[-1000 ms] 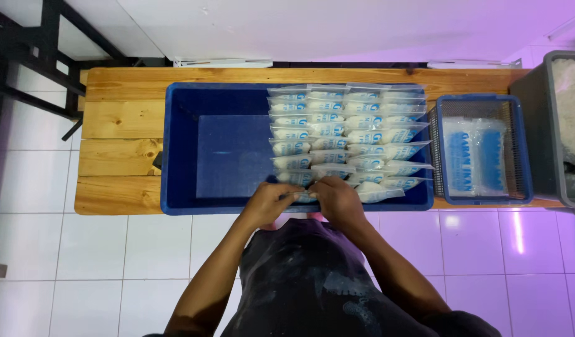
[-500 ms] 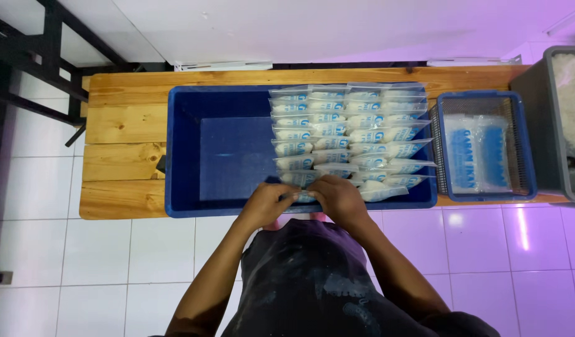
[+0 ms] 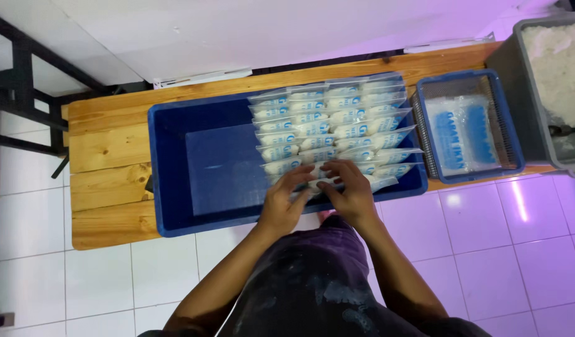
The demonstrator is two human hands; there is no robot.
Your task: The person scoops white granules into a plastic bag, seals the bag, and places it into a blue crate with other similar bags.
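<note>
1. Head view, the landmark: a big blue tub (image 3: 175, 181) sits on a wooden table (image 3: 106, 156). Every place below is told from this tub.
2. Head view, the hands: the left hand (image 3: 284, 203) and the right hand (image 3: 350, 190) are both at the near rim of the tub, toward its right end. The fingers are curled, partly closed, and they pinch one small clear packet (image 3: 318, 183) of white grains between them. The packet is just inside the near wall, touching the nearest row.
3. Head view, the rest: rows of packets (image 3: 334, 118) fill the right half of the tub, overlapping like roof tiles. The left half shows bare blue floor. Right of the tub stands a small blue basket (image 3: 512, 134) with flat bags inside, and further right a grey bin (image 3: 509, 62) of white grains.
4. What could go wrong, in my judgement: the packet is slippery and is held only by fingertips, so it may slide out, or a push may disturb the nearest row.
5. Edges and room: the near wall is close to the wrists. Open room lies to the left inside the tub; the right side is tight against the basket.
</note>
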